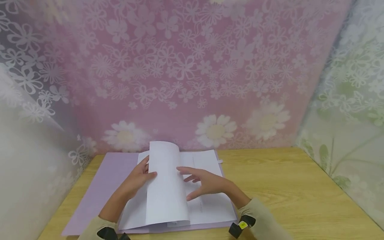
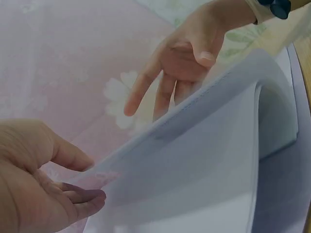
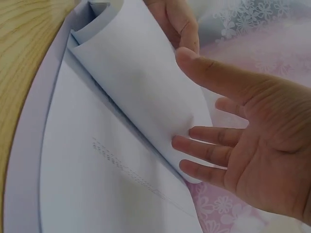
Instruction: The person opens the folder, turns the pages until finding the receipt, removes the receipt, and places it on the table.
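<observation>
White sheets (image 1: 166,196) stand curled up from an open lilac folder (image 1: 100,190) on the table. My left hand (image 1: 136,180) pinches their left edge, with the thumb on the front face and the other fingers behind. In the left wrist view, the raised paper (image 2: 194,165) bows over toward the right. My right hand (image 1: 208,182) has its fingers spread, and in the right wrist view its fingertips (image 3: 187,141) are right at the curled paper. More white paper with a faint printed column (image 3: 126,170) lies flat under that hand.
The folder lies on a light wood table (image 1: 285,186), close to its front edge. A small white tab (image 1: 220,161) sticks out at the folder's right side. Behind stands a pink flowered backdrop (image 1: 186,83), with pale flowered panels at both sides.
</observation>
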The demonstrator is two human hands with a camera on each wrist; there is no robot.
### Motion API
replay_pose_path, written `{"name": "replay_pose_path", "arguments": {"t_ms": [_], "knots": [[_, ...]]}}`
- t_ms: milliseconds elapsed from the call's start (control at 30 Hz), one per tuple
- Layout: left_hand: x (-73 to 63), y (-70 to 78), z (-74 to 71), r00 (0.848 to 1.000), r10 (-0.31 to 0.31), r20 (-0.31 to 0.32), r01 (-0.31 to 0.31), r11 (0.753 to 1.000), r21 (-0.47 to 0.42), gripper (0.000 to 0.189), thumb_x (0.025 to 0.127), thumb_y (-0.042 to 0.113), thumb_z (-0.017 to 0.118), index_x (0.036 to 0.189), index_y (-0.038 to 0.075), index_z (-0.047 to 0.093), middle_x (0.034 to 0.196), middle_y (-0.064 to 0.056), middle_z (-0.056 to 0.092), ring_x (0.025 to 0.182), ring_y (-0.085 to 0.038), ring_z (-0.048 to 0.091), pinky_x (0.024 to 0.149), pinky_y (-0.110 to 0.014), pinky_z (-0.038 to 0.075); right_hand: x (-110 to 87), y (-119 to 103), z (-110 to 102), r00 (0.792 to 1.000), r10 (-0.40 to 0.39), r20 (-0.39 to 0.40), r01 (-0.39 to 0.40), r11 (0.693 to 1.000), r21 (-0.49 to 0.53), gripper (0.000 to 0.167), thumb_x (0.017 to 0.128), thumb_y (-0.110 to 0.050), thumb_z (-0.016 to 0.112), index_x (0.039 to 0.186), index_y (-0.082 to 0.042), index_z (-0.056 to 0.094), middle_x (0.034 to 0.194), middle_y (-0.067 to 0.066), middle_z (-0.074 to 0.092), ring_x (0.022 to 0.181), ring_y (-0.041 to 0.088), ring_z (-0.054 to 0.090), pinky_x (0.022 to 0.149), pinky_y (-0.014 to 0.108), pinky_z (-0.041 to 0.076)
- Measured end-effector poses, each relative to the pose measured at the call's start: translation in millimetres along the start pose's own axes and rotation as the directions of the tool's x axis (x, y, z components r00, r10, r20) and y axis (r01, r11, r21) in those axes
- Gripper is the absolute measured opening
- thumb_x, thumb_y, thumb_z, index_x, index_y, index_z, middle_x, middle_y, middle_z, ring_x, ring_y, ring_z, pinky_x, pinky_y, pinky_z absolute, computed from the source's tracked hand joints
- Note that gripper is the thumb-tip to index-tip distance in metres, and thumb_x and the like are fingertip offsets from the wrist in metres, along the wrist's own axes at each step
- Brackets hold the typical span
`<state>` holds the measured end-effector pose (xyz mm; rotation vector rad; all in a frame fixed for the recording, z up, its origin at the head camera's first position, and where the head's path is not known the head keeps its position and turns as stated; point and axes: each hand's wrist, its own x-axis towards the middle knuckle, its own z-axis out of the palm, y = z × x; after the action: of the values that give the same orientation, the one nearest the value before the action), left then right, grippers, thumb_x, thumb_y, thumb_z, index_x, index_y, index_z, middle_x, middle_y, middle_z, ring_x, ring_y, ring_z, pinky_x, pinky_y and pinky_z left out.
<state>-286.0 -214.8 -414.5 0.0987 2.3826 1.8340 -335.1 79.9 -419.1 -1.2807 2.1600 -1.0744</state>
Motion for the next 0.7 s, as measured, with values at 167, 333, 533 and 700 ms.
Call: {"name": "replay_pose_path", "arguments": {"t_ms": [167, 333, 533, 700], "knots": [[-1.0, -3.0, -8.2, 0.999, -0.050, 0.005, 0.048, 0.991, 0.124, 0.094, 0.099, 0.001, 0.061, 0.162, 0.000, -0.009, 0.169, -0.027, 0.008, 0.154, -0.045, 0.021, 0.122, -0.058, 0.026, 2.8, 4, 6, 0.999, -0.003, -0.053, 0.002, 1.000, -0.018, 0.087, 0.087, -0.030, 0.083, 0.160, -0.019, 0.036, 0.158, 0.004, 0.048, 0.132, 0.024, 0.061, 0.110, 0.046, 0.049], [-4.0, -8.4, -10.2, 0.996, -0.091, 0.024, 0.079, 0.943, 0.322, 0.094, 0.098, 0.009, 0.065, 0.161, -0.005, -0.003, 0.168, -0.029, -0.001, 0.154, -0.048, 0.011, 0.123, -0.062, 0.020, 3.3, 5, 10, 0.998, 0.005, -0.070, -0.006, 1.000, -0.010, 0.081, 0.089, -0.030, 0.081, 0.157, -0.017, 0.040, 0.156, 0.004, 0.050, 0.133, 0.025, 0.060, 0.109, 0.043, 0.050], [-5.5, -9.3, -8.1, 0.994, -0.103, 0.039, 0.076, 0.898, 0.433, 0.088, 0.101, 0.026, 0.063, 0.160, -0.007, 0.008, 0.167, -0.031, -0.008, 0.155, -0.048, -0.006, 0.123, -0.067, 0.004, 6.1, 5, 16, 0.998, 0.000, -0.060, 0.000, 1.000, 0.000, 0.077, 0.090, -0.031, 0.079, 0.157, -0.020, 0.042, 0.158, 0.000, 0.048, 0.139, 0.025, 0.054, 0.110, 0.041, 0.049], [-6.5, -9.5, -4.7, 0.991, -0.134, 0.030, 0.105, 0.883, 0.457, 0.096, 0.098, 0.041, 0.065, 0.159, -0.010, 0.011, 0.166, -0.033, -0.013, 0.153, -0.053, -0.014, 0.119, -0.073, 0.000, 8.2, 5, 19, 0.999, -0.004, -0.034, 0.004, 1.000, -0.007, 0.076, 0.091, -0.032, 0.078, 0.157, -0.023, 0.041, 0.160, -0.005, 0.045, 0.143, 0.021, 0.051, 0.112, 0.039, 0.048]]}}
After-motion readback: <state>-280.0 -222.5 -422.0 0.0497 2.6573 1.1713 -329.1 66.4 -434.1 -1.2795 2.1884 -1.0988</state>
